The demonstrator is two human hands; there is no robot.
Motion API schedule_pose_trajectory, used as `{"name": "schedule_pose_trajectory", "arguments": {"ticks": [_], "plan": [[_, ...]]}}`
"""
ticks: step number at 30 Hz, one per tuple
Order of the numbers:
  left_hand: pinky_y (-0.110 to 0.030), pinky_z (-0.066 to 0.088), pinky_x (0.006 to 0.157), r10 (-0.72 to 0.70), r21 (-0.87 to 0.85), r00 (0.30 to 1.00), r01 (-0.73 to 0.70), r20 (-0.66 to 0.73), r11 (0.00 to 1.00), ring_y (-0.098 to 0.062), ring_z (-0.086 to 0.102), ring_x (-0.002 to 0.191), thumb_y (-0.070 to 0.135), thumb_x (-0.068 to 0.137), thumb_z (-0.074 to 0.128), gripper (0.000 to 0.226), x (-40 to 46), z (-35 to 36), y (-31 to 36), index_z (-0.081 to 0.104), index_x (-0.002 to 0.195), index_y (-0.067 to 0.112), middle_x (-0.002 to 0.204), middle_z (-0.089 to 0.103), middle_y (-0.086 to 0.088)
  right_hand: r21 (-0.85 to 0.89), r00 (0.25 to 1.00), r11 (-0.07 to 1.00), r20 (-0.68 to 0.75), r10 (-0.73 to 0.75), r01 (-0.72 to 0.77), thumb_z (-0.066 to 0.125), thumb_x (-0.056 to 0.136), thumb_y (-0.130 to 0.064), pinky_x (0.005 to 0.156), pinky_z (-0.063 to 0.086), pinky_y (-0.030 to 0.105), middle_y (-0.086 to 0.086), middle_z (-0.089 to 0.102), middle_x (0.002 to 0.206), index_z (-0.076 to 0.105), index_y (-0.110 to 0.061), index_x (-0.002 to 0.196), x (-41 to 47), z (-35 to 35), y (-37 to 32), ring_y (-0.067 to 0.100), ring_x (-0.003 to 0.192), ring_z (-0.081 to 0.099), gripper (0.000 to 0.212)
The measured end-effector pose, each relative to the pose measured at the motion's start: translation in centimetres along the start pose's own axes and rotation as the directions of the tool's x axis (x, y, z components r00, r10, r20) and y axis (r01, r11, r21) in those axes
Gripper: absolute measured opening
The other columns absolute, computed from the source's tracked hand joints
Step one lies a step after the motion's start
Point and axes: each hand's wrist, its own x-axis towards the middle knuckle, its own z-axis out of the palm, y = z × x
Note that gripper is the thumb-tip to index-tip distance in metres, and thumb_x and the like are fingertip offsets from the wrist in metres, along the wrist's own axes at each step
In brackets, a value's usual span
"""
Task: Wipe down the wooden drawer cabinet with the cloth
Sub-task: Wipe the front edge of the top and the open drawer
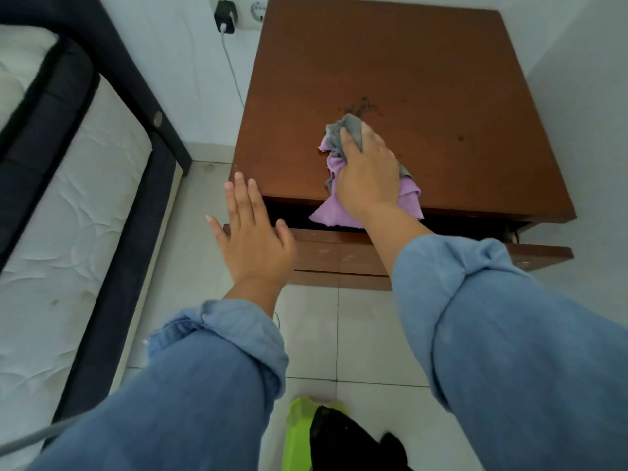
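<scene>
The wooden drawer cabinet (424, 73) stands against the white wall, seen from above, its brown top dusty with dark specks near the middle. Its top drawer (339, 253) is pulled slightly out. My right hand (368, 171) presses a crumpled purple and grey cloth (334, 164) onto the front part of the top; a corner of the cloth hangs over the front edge. My left hand (251, 232) is flat with fingers spread at the cabinet's front left corner, holding nothing.
A bed with a black frame (136, 198) and a white mattress (61, 232) fills the left. A charger (225, 17) with a cable is plugged into the wall socket behind the cabinet. A green object (299, 426) lies on the tiled floor below.
</scene>
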Motion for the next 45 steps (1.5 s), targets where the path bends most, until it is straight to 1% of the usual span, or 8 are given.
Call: {"name": "schedule_pose_trajectory", "arguments": {"ticks": [7, 12, 22, 28, 32, 35, 37, 45], "plan": [[-0.045, -0.006, 0.117, -0.038, -0.086, 0.999, 0.036, -0.032, 0.996, -0.019, -0.007, 0.148, 0.024, 0.094, 0.03, 0.068, -0.2, -1.1, -2.5, 0.0, 0.152, 0.006, 0.161, -0.005, -0.007, -0.025, 1.0, 1.0, -0.012, -0.019, 0.019, 0.039, 0.095, -0.025, 0.113, 0.023, 0.04, 0.009, 0.023, 0.154, 0.029, -0.022, 0.145, 0.4, 0.6, -0.9, 0.027, 0.14, 0.023, 0.051], [-0.04, -0.005, 0.12, -0.043, -0.315, 0.991, 0.082, 0.129, 0.946, -0.011, -0.003, 0.148, 0.026, 0.102, 0.025, 0.06, -1.1, -0.8, -4.8, -0.003, 0.152, 0.014, 0.162, -0.001, 0.0, -0.008, 0.999, 0.999, -0.023, 0.032, -0.032, 0.04, 0.094, -0.021, 0.114, 0.019, 0.041, 0.01, 0.022, 0.154, 0.031, -0.02, 0.145, 0.5, 1.1, -2.5, 0.028, 0.141, 0.021, 0.051], [-0.034, -0.007, 0.119, -0.03, -0.603, 0.974, 0.163, 0.224, 0.781, -0.002, 0.002, 0.146, 0.024, 0.104, 0.018, 0.052, -1.3, -1.0, -5.8, 0.003, 0.154, 0.022, 0.16, 0.009, 0.008, 0.038, 0.984, 0.984, 0.017, -0.175, 0.175, 0.05, 0.088, -0.019, 0.111, 0.026, 0.037, 0.005, 0.026, 0.153, 0.034, -0.026, 0.143, 0.2, 2.4, -10.9, 0.025, 0.137, 0.028, 0.058], [-0.028, 0.035, 0.104, -0.264, -0.814, 0.946, 0.302, 0.19, 0.496, -0.01, 0.048, 0.123, 0.034, 0.104, 0.024, 0.045, -0.4, -3.3, -5.7, 0.049, 0.138, 0.019, 0.133, 0.054, 0.005, 0.377, 0.965, 0.895, 0.008, -0.26, 0.238, 0.052, 0.081, -0.003, 0.105, 0.034, 0.033, 0.001, 0.052, 0.138, 0.048, -0.03, 0.135, -1.6, 2.2, -14.3, 0.023, 0.125, 0.047, 0.061], [-0.033, 0.049, 0.089, -0.478, -0.918, 0.86, 0.32, 0.179, 0.232, -0.016, 0.062, 0.101, 0.036, 0.098, 0.04, 0.03, 1.6, -5.5, -7.0, 0.066, 0.096, 0.021, 0.104, 0.067, -0.001, 0.486, 0.96, 0.865, 0.165, -0.229, 0.123, 0.053, 0.079, -0.003, 0.094, 0.043, 0.038, 0.006, 0.067, 0.116, 0.021, -0.04, 0.145, -4.0, 0.2, -15.7, 0.029, 0.102, 0.059, 0.082], [-0.041, 0.051, 0.097, -0.579, -0.925, 0.748, 0.378, 0.325, -0.032, -0.025, 0.062, 0.111, 0.026, 0.091, 0.059, 0.039, 3.1, -6.7, -7.8, 0.061, 0.123, 0.005, 0.121, 0.065, -0.013, 0.551, 0.955, 0.831, 0.204, -0.215, 0.07, 0.055, 0.079, -0.005, 0.094, 0.043, 0.039, 0.006, 0.064, 0.122, 0.017, -0.039, 0.146, -6.4, -0.9, -15.4, 0.033, 0.108, 0.058, 0.085], [-0.039, 0.052, 0.095, -0.509, -0.903, 0.755, 0.411, 0.413, -0.122, -0.025, 0.064, 0.108, 0.018, 0.088, 0.066, 0.038, 3.4, -7.3, -7.1, 0.061, 0.123, 0.005, 0.119, 0.066, -0.014, 0.597, 0.963, 0.801, 0.192, -0.19, 0.039, 0.055, 0.08, -0.006, 0.092, 0.047, 0.042, 0.007, 0.065, 0.12, 0.022, -0.036, 0.146, -7.7, -1.4, -14.4, 0.031, 0.105, 0.06, 0.08], [-0.027, 0.057, 0.076, -0.322, -0.836, 0.898, 0.409, 0.299, 0.365, -0.016, 0.068, 0.076, 0.026, 0.08, 0.076, 0.012, 0.7, -6.3, 1.0, 0.068, 0.074, 0.02, 0.08, 0.071, 0.0, 0.611, 0.997, 0.791, 0.074, -0.032, -0.02, 0.045, 0.08, 0.003, 0.094, 0.049, 0.042, 0.007, 0.062, 0.121, 0.055, -0.019, 0.128, -9.8, -4.5, -4.6, 0.024, 0.109, 0.058, 0.053]]}}
